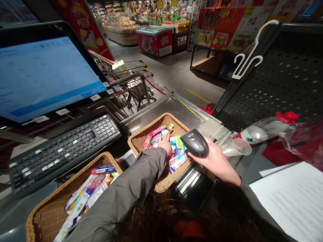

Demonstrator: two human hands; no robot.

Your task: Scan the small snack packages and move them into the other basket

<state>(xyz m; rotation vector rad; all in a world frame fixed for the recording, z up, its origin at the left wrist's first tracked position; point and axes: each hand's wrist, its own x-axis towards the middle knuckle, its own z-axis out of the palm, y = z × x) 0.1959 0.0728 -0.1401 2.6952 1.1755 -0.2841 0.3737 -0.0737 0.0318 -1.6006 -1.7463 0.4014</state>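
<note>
My left hand [165, 144], in a grey sleeve, reaches into the far wicker basket [161, 118] and rests on small colourful packets [158, 136]. Its fingers are hidden among them, so any grip is unclear. My right hand [212, 159] is shut on a black handheld barcode scanner [194, 143], held just above the basket's right rim. A nearer wicker basket [63, 195] lies under my left forearm, holding long boxed packets [88, 191].
A keyboard [65, 151] and a lit monitor [47, 77] stand to the left. On the right are a clear plastic cup [237, 147], a bagged bottle [262, 131] and papers [290, 201]. A black pegboard [272, 87] rises behind them. A shopping cart [131, 80] stands beyond the steel counter [176, 112].
</note>
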